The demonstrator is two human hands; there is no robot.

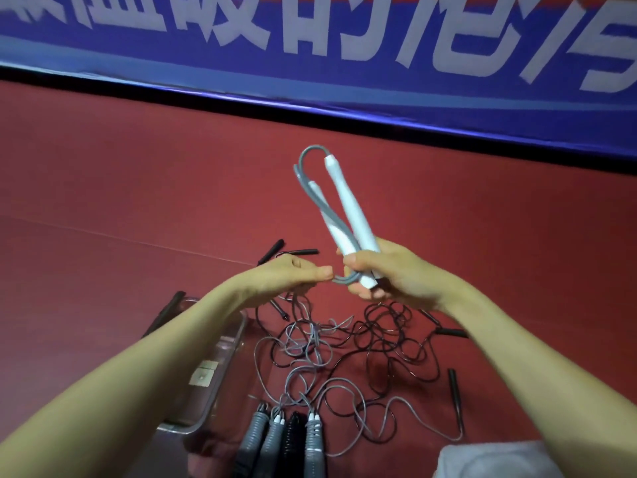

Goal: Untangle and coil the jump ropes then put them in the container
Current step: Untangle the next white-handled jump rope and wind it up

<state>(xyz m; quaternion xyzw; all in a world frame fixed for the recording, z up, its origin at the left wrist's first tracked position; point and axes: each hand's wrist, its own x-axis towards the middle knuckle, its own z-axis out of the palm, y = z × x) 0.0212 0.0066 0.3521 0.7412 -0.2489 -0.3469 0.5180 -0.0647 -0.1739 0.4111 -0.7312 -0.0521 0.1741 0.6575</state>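
Handles point(348, 215), white and paired, point up, clamped in your right grip point(386, 274), while your left grip point(296, 274) pinches their grey cord point(339, 279); more ropes point(344, 346) lie tangled on the red floor point(138, 201) beside a clear container point(224, 360).

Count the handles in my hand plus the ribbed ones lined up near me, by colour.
White handles, held in the right hand: 2
Grey ribbed handles: 3
Black ribbed handle: 1
Total: 6
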